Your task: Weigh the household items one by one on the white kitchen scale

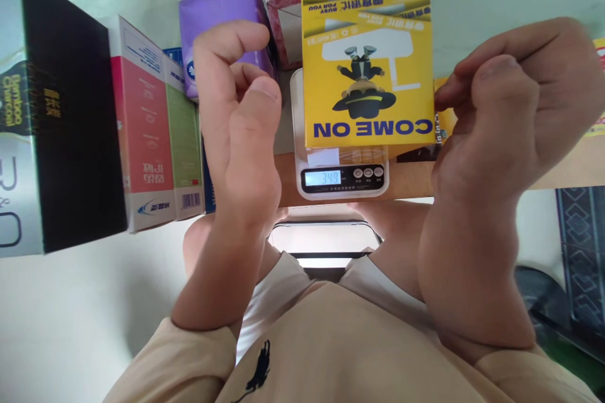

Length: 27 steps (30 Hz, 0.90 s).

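Between the two sets of fingers, a yellow box (367,85) stands upright on the scale (344,179); right hand (501,119) fingers touch its edge, left hand (236,107) curled, empty, apart.

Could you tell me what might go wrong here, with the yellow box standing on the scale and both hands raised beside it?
The yellow box overhangs the small scale, so it might tip. The right hand appears to touch its edge, which could skew the reading. The box's lower edge hangs just above the display, so a slight slide could hide the number.
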### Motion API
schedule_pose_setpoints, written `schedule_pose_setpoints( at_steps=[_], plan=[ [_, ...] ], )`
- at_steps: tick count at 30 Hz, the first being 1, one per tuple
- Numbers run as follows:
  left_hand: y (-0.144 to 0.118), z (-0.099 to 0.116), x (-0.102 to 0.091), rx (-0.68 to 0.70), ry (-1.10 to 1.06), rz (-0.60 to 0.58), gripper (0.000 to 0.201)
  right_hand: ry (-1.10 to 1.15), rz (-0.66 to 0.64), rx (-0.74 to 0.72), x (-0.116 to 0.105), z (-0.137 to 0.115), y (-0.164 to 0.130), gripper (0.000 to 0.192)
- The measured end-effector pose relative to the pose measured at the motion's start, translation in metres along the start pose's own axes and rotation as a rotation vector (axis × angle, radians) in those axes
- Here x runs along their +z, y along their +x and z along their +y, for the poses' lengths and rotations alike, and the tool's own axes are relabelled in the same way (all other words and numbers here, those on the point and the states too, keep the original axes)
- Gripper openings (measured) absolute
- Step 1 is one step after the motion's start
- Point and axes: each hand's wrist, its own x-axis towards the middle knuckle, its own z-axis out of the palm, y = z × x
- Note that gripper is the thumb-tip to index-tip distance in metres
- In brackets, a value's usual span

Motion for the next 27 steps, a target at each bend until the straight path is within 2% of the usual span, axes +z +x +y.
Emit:
schedule_pose_setpoints(
  at_steps=[4, 7, 13, 17, 19, 24, 27],
  plan=[
    [-0.001, 0.001, 0.002, 0.018, 0.027, 0.038, 0.019, 0.026, -0.003, -0.044, -0.001, 0.006, -0.001, 0.014],
    [-0.005, 0.006, 0.002, -0.033, 0.055, 0.055, 0.011, 0.054, -0.044, -0.027, -0.001, 0.006, -0.003, 0.013],
    [-0.016, 0.020, 0.010, -0.267, 0.047, -0.022, 0.006, 0.119, -0.182, 0.110, 0.000, -0.008, -0.006, 0.010],
    [-0.021, 0.025, 0.015, -0.289, 0.004, -0.097, 0.008, 0.128, -0.181, 0.116, -0.002, -0.005, -0.007, 0.010],
    [-0.017, 0.022, 0.015, -0.286, 0.000, -0.096, 0.010, 0.137, -0.178, 0.116, -0.003, -0.001, -0.006, 0.011],
    [0.009, -0.007, 0.005, -0.382, 0.050, 0.042, 0.020, 0.132, -0.202, 0.097, -0.005, 0.006, -0.006, 0.012],
    [0.018, -0.021, -0.002, -0.389, 0.048, 0.009, 0.024, 0.113, -0.216, 0.094, -0.006, 0.008, -0.005, 0.012]
  ],
)
